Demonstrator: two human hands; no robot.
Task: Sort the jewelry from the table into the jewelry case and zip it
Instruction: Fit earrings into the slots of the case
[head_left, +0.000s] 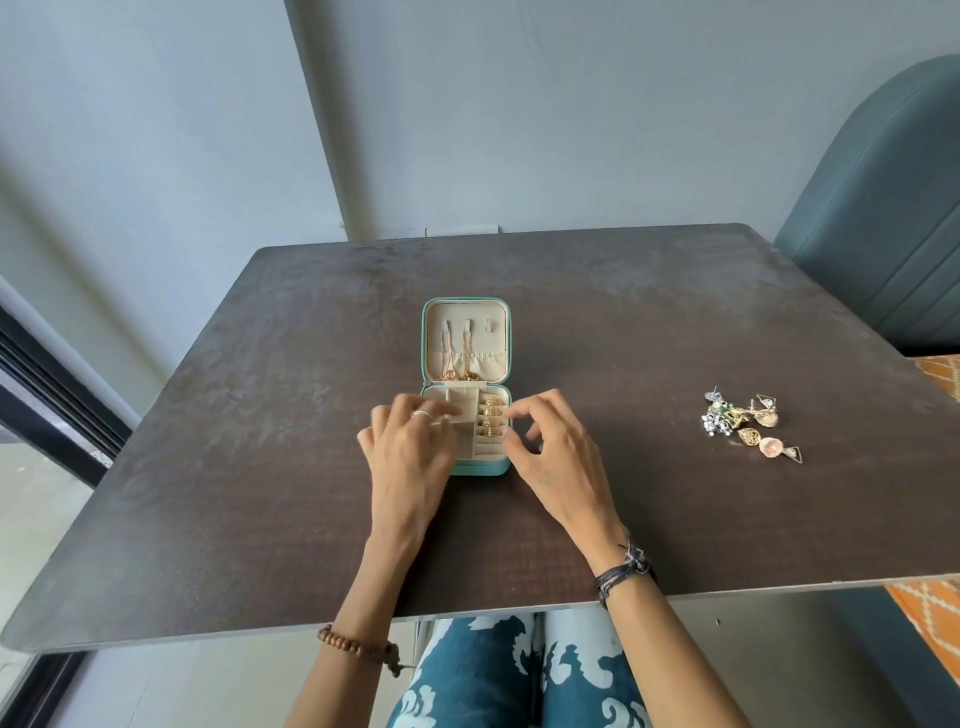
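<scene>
A small teal jewelry case (466, 306) lies open in the middle of the dark table (260, 415). Two gold necklaces (457, 353) hang in its upright lid. Several gold rings (491, 415) sit in the ring rolls of its base. My left hand (410, 447) rests over the base's left compartments, its fingers touching the beige dividers. My right hand (550, 447) hovers at the case's right edge with thumb and forefinger pinched close together; whether they hold anything is too small to tell. A pile of earrings (748, 426) lies on the table to the right.
A grey-green upholstered chair (878, 218) stands at the table's far right corner. The table's near edge runs just above my patterned blue trousers (519, 675). A dark window frame (52, 405) is at the left.
</scene>
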